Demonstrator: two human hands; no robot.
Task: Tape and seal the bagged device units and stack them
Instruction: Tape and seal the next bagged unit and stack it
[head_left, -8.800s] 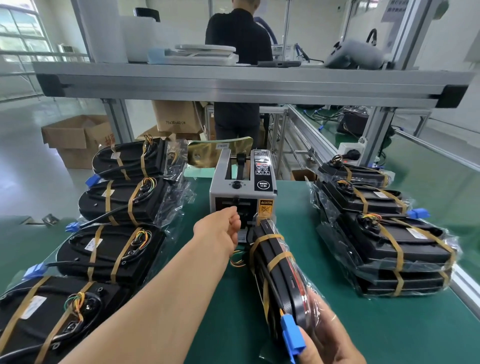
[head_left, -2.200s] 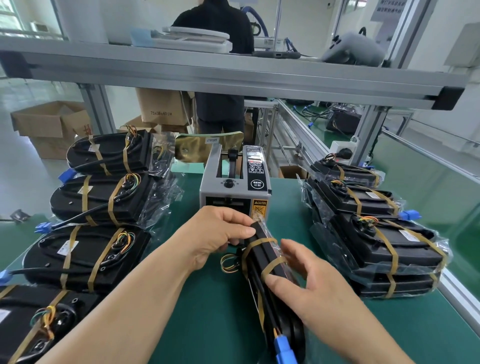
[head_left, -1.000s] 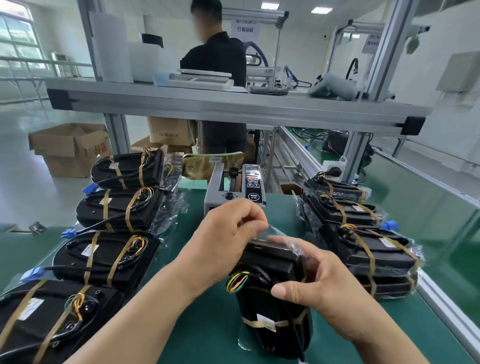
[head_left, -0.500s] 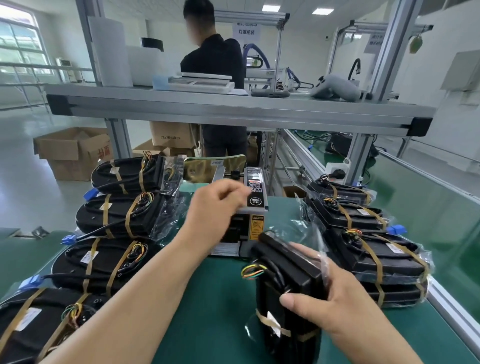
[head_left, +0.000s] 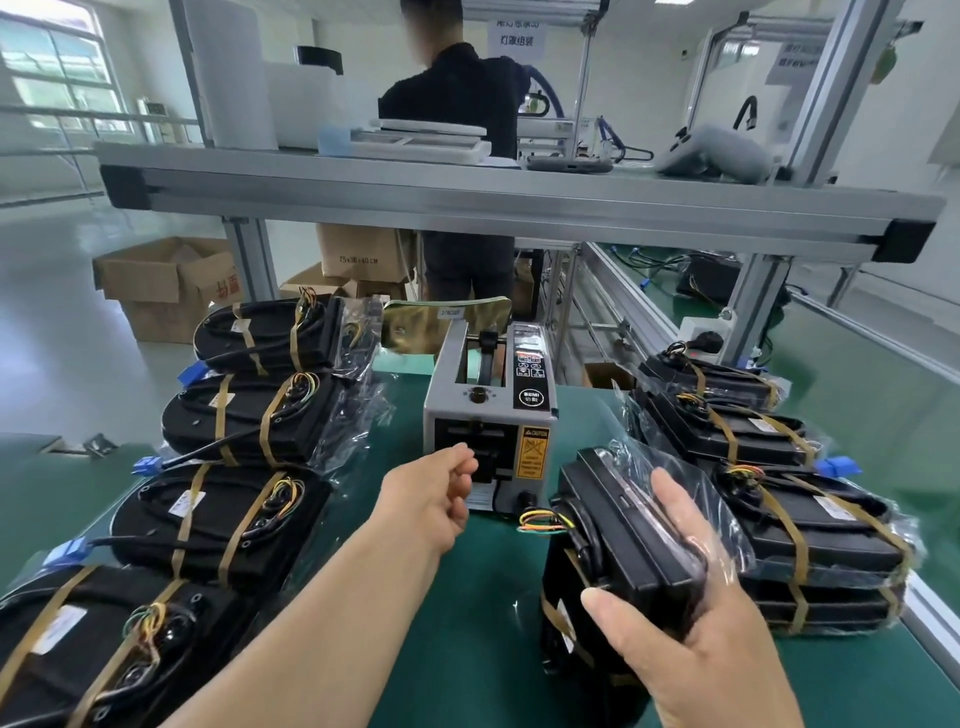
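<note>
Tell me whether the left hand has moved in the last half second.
Yes. Against the tape dispenser, the left hand has dropped from over its top to the outlet slot on its front face.

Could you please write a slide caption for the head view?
Right hand holds a bagged unit while left hand reaches for the tape dispenser.

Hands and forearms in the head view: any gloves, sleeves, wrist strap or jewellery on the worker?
No. The left hand and right hand are both bare: no gloves, rings, watch or wrist strap visible. The left forearm is uncovered to the frame edge, no sleeve in view; only a short uncovered stretch of the right wrist shows.
</note>
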